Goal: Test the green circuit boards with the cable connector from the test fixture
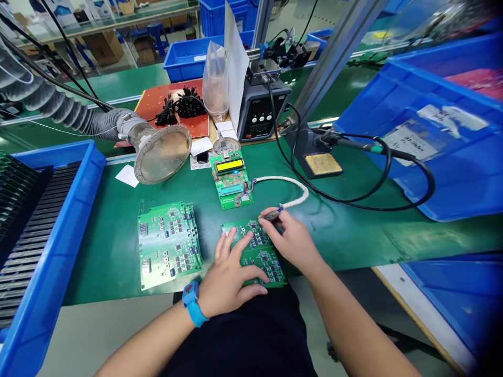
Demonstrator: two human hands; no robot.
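Note:
A green circuit board panel lies at the table's front edge. My left hand, with a blue watch on its wrist, rests on this panel with fingers spread. Between the fingertips of my right hand is a small probe connector, held over the panel's upper right edge; whether it touches is hard to tell. A white sleeved cable runs from it to a programmer board with a lit yellow display. Left of my hands lies a stack of similar circuit boards.
A fume extraction hose hangs at the left above the table. Behind stand a soldering station and a sponge stand, with black cable looping right. Blue bins flank the table, the left bin holding boards in slots.

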